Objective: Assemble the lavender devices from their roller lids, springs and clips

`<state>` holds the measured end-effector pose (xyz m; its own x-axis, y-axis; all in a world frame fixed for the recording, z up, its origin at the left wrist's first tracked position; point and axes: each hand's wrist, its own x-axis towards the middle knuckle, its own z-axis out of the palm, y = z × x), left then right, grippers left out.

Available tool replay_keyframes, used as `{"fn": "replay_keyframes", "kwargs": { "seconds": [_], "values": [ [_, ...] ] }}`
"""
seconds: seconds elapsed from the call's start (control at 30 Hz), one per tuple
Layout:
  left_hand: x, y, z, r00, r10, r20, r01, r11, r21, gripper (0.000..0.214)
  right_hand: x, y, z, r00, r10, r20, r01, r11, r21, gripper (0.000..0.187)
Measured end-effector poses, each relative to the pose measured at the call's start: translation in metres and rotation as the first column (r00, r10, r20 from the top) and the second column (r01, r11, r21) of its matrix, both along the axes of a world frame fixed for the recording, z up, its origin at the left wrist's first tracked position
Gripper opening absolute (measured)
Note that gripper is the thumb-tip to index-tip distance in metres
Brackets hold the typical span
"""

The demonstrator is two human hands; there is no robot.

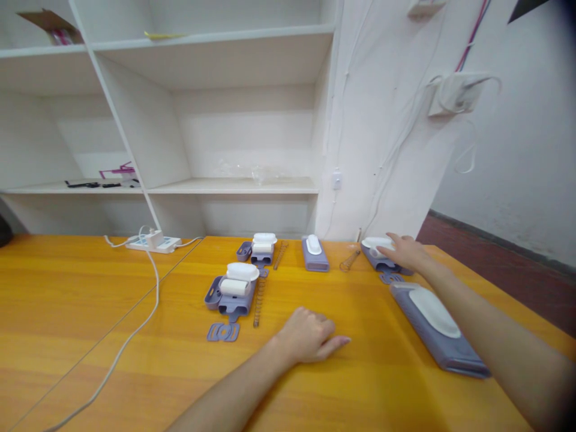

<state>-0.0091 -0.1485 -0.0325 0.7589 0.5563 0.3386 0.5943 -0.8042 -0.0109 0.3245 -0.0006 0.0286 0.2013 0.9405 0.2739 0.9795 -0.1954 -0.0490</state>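
My left hand (310,337) rests on the wooden table with its fingers curled under and its thumb stretched to the right; nothing shows in it. My right hand (405,253) reaches over a purple plastic housing (382,264) at the far right, fingers apart, by a white cylinder (375,252) on top; whether they touch it is unclear. Nearer lies a larger purple case with a white oval top (434,312), under my right forearm. Left of my left hand sits another purple housing (236,305) with a white cylinder (234,288), a white oval piece (243,272) and a spring (259,303).
Flat purple frames (223,332) lie at the front left. Farther back are a third parts set (262,255), a small purple case (315,255) and loose springs (281,255). A power strip (154,242) trails a white cable (155,294) across the table. White shelves (234,186) stand behind.
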Motion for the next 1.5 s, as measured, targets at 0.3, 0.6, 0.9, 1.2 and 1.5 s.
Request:
{"fn": "replay_keyframes", "kwargs": {
  "seconds": [0.3, 0.6, 0.9, 1.2, 1.5],
  "values": [
    [-0.001, 0.0, 0.002, 1.0, 0.005, 0.013, -0.005, 1.0, -0.009, 0.053, -0.022, 0.026, -0.011, 0.999, -0.031, -0.043, 0.031, 1.0, -0.003, 0.08],
    [0.0, 0.002, -0.001, 0.999, 0.021, 0.027, -0.02, 0.998, -0.052, 0.057, -0.026, 0.041, -0.027, 0.994, -0.108, -0.005, 0.108, 0.994, -0.022, 0.071],
    [0.0, 0.003, 0.0, 0.999, 0.024, 0.044, -0.02, 0.996, -0.087, 0.058, -0.029, 0.042, -0.035, 0.995, -0.087, -0.053, 0.084, 0.995, -0.051, 0.068],
    [0.0, 0.003, 0.0, 0.999, 0.026, 0.038, -0.023, 0.997, -0.076, 0.056, -0.031, 0.039, -0.035, 0.987, -0.154, -0.047, 0.155, 0.988, 0.019, 0.058],
    [0.001, 0.003, 0.001, 0.999, 0.029, 0.03, -0.026, 0.997, -0.079, 0.055, -0.032, 0.039, -0.035, 0.984, -0.165, -0.071, 0.171, 0.981, 0.091, 0.067]
  ]
}}
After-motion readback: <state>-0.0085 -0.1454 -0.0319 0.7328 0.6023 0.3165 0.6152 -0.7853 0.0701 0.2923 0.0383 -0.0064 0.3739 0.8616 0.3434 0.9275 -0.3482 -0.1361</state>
